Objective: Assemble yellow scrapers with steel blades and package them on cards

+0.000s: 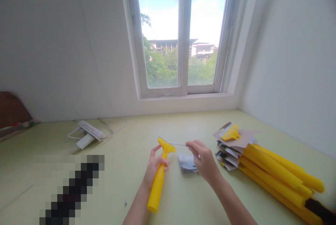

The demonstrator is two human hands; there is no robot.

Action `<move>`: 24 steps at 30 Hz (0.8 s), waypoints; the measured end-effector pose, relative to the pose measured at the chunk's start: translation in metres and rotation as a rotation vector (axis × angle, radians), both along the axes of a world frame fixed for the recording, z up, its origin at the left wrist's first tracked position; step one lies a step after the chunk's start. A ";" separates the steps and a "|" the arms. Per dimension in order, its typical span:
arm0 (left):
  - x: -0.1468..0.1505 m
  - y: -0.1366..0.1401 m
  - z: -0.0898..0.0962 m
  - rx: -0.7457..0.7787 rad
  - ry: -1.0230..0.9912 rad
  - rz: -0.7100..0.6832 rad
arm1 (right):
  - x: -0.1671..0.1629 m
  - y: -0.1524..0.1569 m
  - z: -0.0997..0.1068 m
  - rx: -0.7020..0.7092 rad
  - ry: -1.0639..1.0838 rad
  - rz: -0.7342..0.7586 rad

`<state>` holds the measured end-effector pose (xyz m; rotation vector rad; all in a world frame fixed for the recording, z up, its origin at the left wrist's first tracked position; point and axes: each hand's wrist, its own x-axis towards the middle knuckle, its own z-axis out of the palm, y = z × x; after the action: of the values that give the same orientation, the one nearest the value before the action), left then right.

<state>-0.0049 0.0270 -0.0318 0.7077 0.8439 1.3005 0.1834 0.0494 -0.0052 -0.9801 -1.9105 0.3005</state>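
My left hand (154,169) is closed around the neck of a yellow scraper (157,190), which stands tilted with its head up and its long handle toward me. Between the fingers of my right hand (201,155) is a thin metal screwdriver (177,144); its handle is hidden by the hand. The tip reaches the right side of the scraper's head, though I cannot tell exactly where it touches. Below, a small stack of flat grey packets (187,163) lies on the table, partly covered by my right hand.
On the right lies a pile of yellow scrapers (278,169) with card sleeves, and a yellow scraper head (231,133) rests on top. A white power strip (90,131) with cables is at back left. A small metal piece (125,203) lies near the front, below a window (183,90).
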 end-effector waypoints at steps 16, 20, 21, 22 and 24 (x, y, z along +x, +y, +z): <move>0.004 -0.006 0.008 -0.020 0.078 -0.039 | -0.001 0.002 -0.005 0.011 -0.077 -0.006; 0.006 -0.009 0.010 0.007 0.100 -0.025 | -0.001 0.002 -0.005 0.015 -0.072 -0.009; 0.006 -0.009 0.010 0.012 0.100 -0.022 | -0.001 0.002 -0.004 0.016 -0.070 -0.009; 0.006 -0.009 0.011 0.013 0.097 -0.021 | -0.001 0.002 -0.004 0.015 -0.068 -0.010; 0.006 -0.009 0.011 0.008 0.088 -0.025 | -0.001 0.002 -0.004 0.015 -0.068 -0.010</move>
<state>0.0016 0.0179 -0.0208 0.7840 0.8986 1.2578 0.1827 0.0517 -0.0092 -1.0012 -1.9660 0.2487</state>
